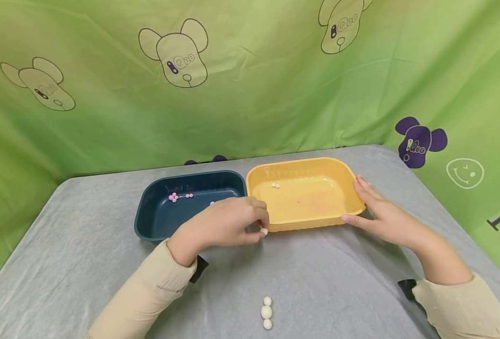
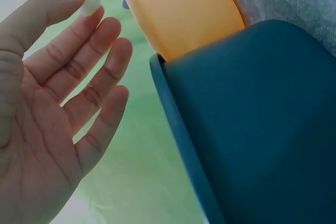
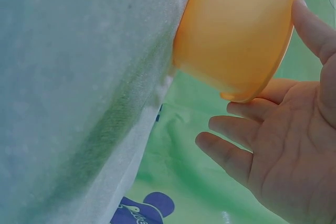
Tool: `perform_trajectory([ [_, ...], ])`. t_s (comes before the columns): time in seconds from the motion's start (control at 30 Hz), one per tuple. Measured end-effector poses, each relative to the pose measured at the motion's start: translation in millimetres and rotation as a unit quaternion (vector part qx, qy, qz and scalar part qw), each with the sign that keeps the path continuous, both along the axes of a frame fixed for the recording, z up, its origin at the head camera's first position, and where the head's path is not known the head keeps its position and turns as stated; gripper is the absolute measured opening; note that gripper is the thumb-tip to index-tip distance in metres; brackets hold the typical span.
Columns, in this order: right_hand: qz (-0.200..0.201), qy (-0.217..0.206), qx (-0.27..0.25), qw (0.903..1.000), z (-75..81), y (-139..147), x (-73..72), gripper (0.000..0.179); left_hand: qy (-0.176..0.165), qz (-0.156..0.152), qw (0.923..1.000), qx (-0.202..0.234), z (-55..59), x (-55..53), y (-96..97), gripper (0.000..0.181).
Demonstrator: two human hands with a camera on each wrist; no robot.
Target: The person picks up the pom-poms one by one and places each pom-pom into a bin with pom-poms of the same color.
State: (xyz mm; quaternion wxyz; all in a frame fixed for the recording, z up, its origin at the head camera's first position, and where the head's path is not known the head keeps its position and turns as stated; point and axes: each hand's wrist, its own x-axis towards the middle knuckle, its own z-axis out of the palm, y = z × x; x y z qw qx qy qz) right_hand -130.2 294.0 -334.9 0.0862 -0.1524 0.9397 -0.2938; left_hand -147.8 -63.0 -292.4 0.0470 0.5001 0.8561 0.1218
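My left hand [image 1: 228,221] pinches a small white ball [image 2: 90,3] between thumb and index finger, its other fingers loosely extended. In the head view it hovers at the near side where a dark blue basin [image 1: 136,221] and a yellow basin [image 1: 306,222] meet, covering part of the blue one. My right hand [image 1: 385,219] rests on the right end of the yellow basin, thumb at the near rim and straight fingers along the side. A pair of tiny white balls [image 1: 276,185] lies inside the yellow basin.
Inside the blue basin are a pink bead cluster [image 1: 173,197] and a pair of pink beads [image 1: 189,195]. Three white balls [image 1: 266,312] stand joined in a row near the front of the grey cloth-covered table [image 1: 326,282]. A green printed curtain [image 1: 250,94] hangs behind.
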Motion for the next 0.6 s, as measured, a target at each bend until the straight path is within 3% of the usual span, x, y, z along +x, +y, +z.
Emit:
perform_trajectory([
  [0.17, 0.000, -0.001, -0.002, 1.0000, -0.3, -0.4, -0.1, 0.098, 0.014, 0.001, 0.9998, 0.015, -0.4, -5.7, 0.5, 0.008],
  [0.6, 0.000, 0.000, -0.002, 1.0000, -0.9, -0.5, -0.1, 0.098, 0.011, 0.024, 0.9963, 0.082, -8.0, -25.4, 2.5, 0.011],
])
